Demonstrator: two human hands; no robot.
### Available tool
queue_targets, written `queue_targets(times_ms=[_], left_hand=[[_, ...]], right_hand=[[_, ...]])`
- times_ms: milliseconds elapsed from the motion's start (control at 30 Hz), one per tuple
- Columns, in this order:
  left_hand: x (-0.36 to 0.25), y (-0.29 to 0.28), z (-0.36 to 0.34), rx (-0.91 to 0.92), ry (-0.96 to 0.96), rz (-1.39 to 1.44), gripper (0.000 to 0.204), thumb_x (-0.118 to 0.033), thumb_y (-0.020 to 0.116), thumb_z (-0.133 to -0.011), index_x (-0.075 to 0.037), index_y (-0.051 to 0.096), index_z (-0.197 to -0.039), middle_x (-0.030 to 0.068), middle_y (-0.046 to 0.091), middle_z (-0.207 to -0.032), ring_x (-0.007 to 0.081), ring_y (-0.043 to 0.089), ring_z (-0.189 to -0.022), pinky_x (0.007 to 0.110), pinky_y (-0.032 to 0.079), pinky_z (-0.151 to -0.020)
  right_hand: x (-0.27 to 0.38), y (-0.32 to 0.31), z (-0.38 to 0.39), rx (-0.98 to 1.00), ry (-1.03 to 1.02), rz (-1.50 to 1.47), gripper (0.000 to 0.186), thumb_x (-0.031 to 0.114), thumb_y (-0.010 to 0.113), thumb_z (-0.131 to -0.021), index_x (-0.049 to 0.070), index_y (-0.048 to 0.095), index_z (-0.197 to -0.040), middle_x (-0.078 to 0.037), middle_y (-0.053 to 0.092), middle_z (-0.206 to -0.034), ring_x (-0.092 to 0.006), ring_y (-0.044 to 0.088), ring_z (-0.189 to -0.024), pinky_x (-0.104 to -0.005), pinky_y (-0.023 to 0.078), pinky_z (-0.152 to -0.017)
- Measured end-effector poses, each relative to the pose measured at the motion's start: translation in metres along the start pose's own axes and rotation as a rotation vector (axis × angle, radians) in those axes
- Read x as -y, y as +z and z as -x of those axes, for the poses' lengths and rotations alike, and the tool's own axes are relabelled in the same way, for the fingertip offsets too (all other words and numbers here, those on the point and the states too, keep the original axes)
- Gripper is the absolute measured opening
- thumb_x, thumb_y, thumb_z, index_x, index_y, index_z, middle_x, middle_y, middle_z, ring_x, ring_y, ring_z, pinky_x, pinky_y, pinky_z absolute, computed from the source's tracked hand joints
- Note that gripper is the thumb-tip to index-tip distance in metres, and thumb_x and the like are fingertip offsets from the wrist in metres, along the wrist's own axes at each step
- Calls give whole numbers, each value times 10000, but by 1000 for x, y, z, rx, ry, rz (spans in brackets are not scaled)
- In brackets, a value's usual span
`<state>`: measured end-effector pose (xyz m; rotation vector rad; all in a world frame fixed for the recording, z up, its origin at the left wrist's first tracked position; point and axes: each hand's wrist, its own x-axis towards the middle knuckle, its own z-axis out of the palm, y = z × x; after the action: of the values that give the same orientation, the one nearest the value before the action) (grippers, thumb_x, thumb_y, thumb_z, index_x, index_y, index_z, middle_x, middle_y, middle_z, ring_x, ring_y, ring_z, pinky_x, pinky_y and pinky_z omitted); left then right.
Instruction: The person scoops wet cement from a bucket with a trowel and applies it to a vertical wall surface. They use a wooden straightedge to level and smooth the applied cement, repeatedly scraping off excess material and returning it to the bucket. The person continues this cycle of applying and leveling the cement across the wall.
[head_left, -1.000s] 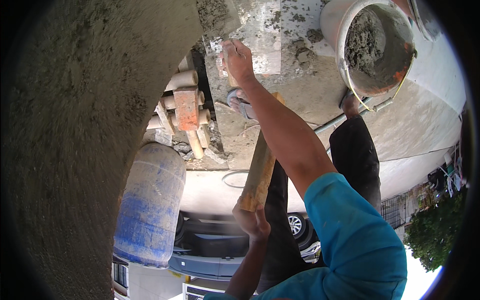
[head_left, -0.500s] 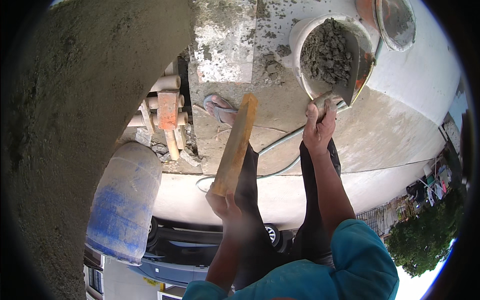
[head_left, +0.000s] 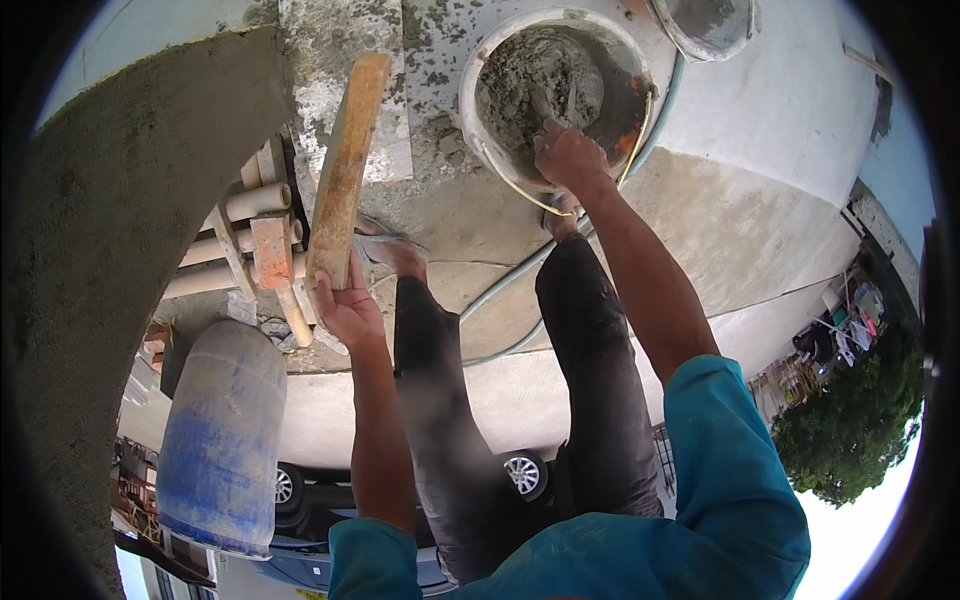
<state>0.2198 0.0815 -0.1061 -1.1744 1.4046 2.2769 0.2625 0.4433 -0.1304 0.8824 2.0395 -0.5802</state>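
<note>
My left hand (head_left: 348, 308) is closed around the near end of a wooden board (head_left: 345, 175), which points up and away from me. Over the bucket, my right hand (head_left: 574, 160) grips a mortar-smeared trowel (head_left: 543, 106). Its blade is down in the wet grey mortar (head_left: 505, 95) and hard to tell apart from it. The mortar sits inside a round white bucket (head_left: 468, 100), whose wire handle hangs at the near side. My left foot in a sandal (head_left: 385, 245) is beside the board, and my right foot is close below the bucket.
A second bucket (head_left: 690, 45) stands at the upper right. A hose (head_left: 520, 268) runs across the floor. On the left are pipes (head_left: 255, 203), a brick (head_left: 270, 250), a blue-stained barrel (head_left: 225, 430) and a rough plastered surface (head_left: 90, 250). A splattered board (head_left: 385, 150) lies on the floor.
The trowel has gone from the bucket's right side down into the mortar, my right hand following over the rim. My left hand has carried the wooden board forward and left. The view has shifted.
</note>
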Motion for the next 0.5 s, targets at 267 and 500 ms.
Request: queue_targets(times_ms=[267, 500], left_hand=[[63, -33, -100, -82, -87, 205, 477, -151, 521, -1021, 41, 394, -1438, 193, 492, -1438, 342, 482, -1345, 511, 406, -1169], [84, -62, -153, -188, -343, -28, 614, -211, 536, -1017, 20, 263, -1516, 220, 368, -1520, 379, 449, -1363, 545, 427, -1139]], right_hand=[[-54, -62, 60, -114, 51, 138, 344, 312, 494, -1011, 72, 573, -1244, -180, 735, -970, -361, 701, -995, -516, 529, -864], [3, -30, -11, -359, -161, 675, 191, 201, 622, -883, 78, 656, -1026, -130, 715, -879, -315, 731, -903, -398, 591, -679]])
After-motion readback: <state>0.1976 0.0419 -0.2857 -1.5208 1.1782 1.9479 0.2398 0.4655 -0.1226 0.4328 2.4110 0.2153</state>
